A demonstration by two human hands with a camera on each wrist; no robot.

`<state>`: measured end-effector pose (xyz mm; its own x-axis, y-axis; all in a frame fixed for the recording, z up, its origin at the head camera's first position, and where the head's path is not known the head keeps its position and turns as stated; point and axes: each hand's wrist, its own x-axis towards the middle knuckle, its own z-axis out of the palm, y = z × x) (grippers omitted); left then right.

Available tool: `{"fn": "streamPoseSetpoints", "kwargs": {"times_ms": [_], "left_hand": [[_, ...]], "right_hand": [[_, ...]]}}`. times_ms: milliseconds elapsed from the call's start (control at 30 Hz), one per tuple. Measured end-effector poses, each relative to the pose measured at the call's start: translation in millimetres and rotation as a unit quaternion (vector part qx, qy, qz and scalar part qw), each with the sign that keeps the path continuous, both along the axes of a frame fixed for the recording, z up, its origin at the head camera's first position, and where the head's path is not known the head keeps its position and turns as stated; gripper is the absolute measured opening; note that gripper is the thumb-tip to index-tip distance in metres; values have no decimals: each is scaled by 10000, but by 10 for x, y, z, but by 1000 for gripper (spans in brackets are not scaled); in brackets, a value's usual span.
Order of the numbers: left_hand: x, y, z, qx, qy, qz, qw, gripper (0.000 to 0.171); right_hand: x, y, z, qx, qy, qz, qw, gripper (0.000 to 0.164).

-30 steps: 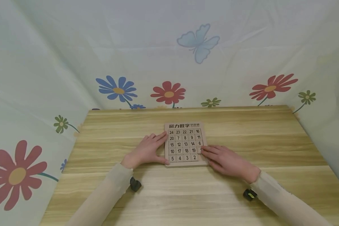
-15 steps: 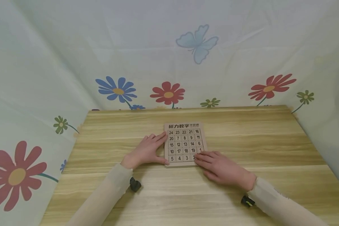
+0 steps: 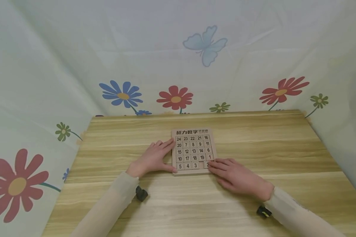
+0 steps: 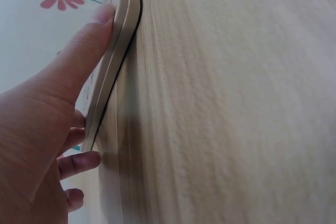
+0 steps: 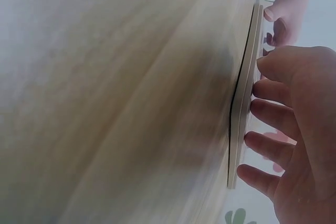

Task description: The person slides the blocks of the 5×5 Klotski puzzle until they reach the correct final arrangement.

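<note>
A wooden number sliding puzzle lies flat on the table, its numbered tiles set in rows. Beside its left edge is my left hand, the thumb on the near left corner and the index finger farther up the edge. The left wrist view shows that thumb stretched along the board's rim. My right hand reaches in from the right with extended fingers. Its fingertips touch the tile marked 2 in the bottom row and partly cover it. A gap shows between tiles 3 and 2.
The wood-grain table spreads around the puzzle. A pale curtain with printed flowers and a butterfly hangs behind and at the sides. Each wrist wears a small black camera.
My right hand has come down from tile 1 to tile 2, then slid tile 2 rightward into the bottom-right corner. The gap now lies left of tile 2. My left hand stays at the edge.
</note>
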<state>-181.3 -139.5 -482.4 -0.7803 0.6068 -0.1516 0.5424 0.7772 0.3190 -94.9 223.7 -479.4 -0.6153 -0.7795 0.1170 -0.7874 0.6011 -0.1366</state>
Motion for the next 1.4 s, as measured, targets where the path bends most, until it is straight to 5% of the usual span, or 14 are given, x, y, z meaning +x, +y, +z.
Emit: {"fn": "streamPoseSetpoints", "kwargs": {"times_ms": [500,733,1400], "left_hand": [[-2,-21,-19,18,-23,11,10000,122],[-9,-38,-40,18,17,13,10000,122],[-9,-4,-11,50,-6,-18,10000,123]], "right_hand": [[0,79,-4,-135,-77,-101,9998,53],[-40,-85,-12,-465,86,-192,9987,50],[-72,-375,-73,-201,409,-5,9990,49]]}}
